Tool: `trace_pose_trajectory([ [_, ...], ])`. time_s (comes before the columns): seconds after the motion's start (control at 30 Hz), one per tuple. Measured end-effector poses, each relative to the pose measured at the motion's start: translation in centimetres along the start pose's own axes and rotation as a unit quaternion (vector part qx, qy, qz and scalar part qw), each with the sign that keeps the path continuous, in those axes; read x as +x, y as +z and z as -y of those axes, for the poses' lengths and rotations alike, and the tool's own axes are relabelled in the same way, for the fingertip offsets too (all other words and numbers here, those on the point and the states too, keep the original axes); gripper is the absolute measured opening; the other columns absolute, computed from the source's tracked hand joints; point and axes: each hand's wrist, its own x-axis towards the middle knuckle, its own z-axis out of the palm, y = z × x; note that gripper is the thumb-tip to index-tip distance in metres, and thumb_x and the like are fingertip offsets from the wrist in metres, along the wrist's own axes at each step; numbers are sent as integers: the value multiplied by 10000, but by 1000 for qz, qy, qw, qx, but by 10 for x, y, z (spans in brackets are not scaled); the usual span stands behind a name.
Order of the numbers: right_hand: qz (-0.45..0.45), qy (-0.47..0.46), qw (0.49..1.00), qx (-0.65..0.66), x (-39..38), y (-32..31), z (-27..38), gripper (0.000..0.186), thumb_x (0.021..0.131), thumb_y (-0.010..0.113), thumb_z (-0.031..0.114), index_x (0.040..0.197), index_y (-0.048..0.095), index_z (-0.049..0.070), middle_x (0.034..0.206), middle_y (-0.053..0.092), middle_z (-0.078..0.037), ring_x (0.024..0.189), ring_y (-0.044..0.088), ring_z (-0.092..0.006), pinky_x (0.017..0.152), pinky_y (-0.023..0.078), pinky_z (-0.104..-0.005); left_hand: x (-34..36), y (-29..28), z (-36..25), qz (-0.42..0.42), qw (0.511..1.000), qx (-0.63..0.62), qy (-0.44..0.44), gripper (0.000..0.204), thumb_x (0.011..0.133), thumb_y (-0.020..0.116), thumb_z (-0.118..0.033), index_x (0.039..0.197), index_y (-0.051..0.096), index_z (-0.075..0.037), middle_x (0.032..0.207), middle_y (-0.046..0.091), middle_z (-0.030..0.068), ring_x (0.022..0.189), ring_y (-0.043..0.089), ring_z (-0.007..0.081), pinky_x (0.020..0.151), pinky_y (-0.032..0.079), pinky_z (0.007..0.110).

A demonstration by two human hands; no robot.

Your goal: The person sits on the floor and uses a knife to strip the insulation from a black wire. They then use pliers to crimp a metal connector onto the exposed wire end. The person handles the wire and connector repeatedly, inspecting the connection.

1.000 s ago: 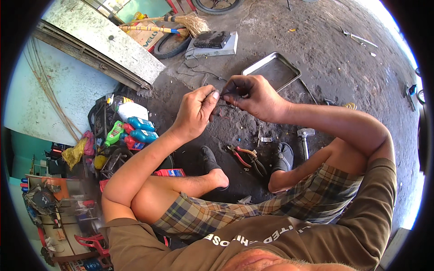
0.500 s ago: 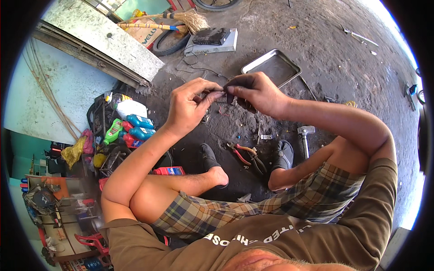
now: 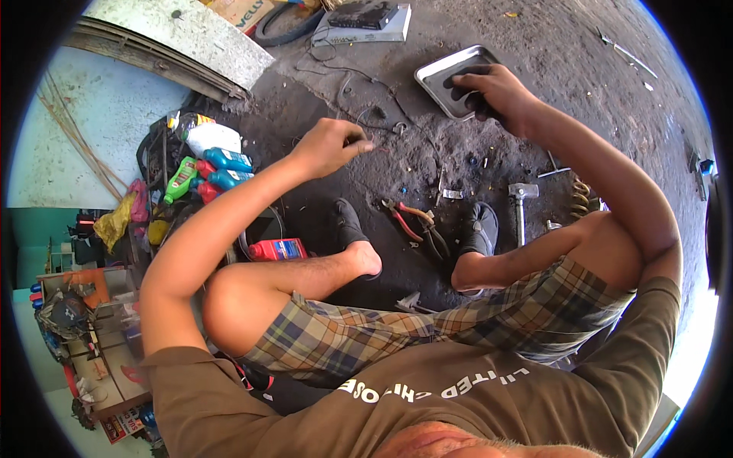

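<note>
- Left hand (image 3: 327, 149) stays raised, thumb near curled fingers; I cannot tell if they pinch anything.
- Right hand (image 3: 500, 95) has parted from it, pausing the two-handed work; bent fingers, grip unclear, reach over the tray (image 3: 437, 81) on the ground (image 3: 565, 84).

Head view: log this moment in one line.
left hand: above floor, grip unclear | right hand: at tray, grip unclear | pliers: between feet | hammer: beside right foot

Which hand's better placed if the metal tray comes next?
Probably the right hand: in this view it overlaps the metal tray, while the left hand is apart from it, lower and farther left.
</note>
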Motion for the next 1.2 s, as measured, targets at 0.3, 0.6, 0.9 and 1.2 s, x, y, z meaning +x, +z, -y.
trace_pose_trajectory([
  [0.3,17,-30,999,-23,11,5,1,222,1024,687,222,1125,757,37,907,740,-28,640,610,-82,501,473,-251,36,99,144,91,989,56,-101,201,881,796,-177,1020,792,-32,958,791,160,944,768,324,867,585,416],
  [0.6,54,88,995,16,20,5,-22,344,1048,653,369,1092,757,44,940,730,-29,768,618,-138,649,498,-337,55,99,155,9,984,6,-178,335,897,794,-221,1189,777,-58,1042,802,157,987,780,309,890,595,406],
  [0.9,114,160,943,268,27,4,-25,580,1129,399,556,1169,657,39,961,726,-90,813,622,-174,695,552,-386,88,5,-40,-192,964,-80,165,230,919,807,-153,1132,784,-69,1086,757,102,869,751,205,780,606,363],
  [1.2,195,97,929,298,13,11,-16,730,1117,332,622,1351,605,-13,1199,713,-116,1052,673,-214,946,539,-398,87,7,-102,-132,959,26,248,294,830,829,-47,1115,757,-54,1050,754,103,978,745,267,823,603,372],
])
